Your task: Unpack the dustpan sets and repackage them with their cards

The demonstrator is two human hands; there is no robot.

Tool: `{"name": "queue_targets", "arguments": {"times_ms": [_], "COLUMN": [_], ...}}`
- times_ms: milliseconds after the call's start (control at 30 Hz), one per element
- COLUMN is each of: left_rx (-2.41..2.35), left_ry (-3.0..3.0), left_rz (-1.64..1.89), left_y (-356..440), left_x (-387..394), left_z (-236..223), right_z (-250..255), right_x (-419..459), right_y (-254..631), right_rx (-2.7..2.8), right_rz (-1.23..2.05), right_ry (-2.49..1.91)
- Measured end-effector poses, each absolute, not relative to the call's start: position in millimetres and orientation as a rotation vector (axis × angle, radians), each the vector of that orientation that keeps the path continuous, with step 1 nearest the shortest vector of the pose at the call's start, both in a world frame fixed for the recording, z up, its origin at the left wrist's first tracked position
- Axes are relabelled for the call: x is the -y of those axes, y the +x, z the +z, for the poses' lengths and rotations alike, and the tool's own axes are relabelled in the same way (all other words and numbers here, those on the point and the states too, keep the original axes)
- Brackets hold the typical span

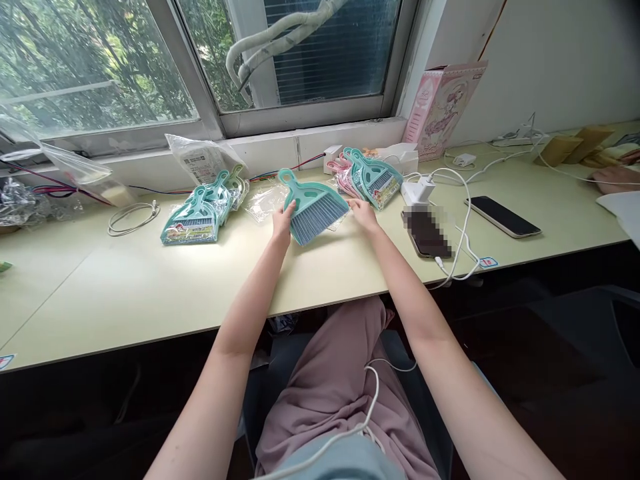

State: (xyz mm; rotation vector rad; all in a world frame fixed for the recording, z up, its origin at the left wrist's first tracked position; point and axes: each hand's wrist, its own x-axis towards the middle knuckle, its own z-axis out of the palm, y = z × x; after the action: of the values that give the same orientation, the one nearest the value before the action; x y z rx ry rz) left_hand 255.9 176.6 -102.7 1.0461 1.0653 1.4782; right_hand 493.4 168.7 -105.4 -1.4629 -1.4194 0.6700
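Note:
A small teal dustpan and brush set (314,208) is held just above the table in front of me, bristles toward me. My left hand (283,221) is closed on its left edge. At the opposite end, my right hand (363,215) pinches the right corner with the fingertips. To the left lie several bagged teal dustpan sets (193,217) with printed labels. Behind my right hand is another group of bagged teal sets (373,179), with pink sets (342,171) beside it. A clear plastic wrapper (265,200) lies flat behind my left hand.
A charging phone (427,235), a white charger (419,191) with cables and a second phone (504,216) lie right. A pink box (444,110) stands by the wall. Another person's hand (617,179) rests far right. A coiled cable (133,219) lies left, below the window.

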Motion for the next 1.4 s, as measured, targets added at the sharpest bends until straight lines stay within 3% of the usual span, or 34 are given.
{"name": "queue_targets", "arguments": {"times_ms": [167, 600, 1033, 1400], "left_rx": [-1.010, -1.004, -1.029, -1.047], "left_ry": [0.955, 0.871, 0.884, 0.845], "left_rz": [1.556, 1.447, 1.342, 1.272], "left_y": [230, 227, 230, 231], "left_x": [-187, -189, -182, -170], "left_z": [-107, -110, -105, -90], "right_z": [-110, -109, -110, -101], "right_x": [-158, -153, -157, -158], "right_y": [490, 485, 483, 482], "right_rx": [1.808, 1.820, 1.871, 1.301], "right_rz": [0.271, 0.186, 0.299, 1.101], "right_ry": [-1.887, -1.893, -1.738, -0.966]}}
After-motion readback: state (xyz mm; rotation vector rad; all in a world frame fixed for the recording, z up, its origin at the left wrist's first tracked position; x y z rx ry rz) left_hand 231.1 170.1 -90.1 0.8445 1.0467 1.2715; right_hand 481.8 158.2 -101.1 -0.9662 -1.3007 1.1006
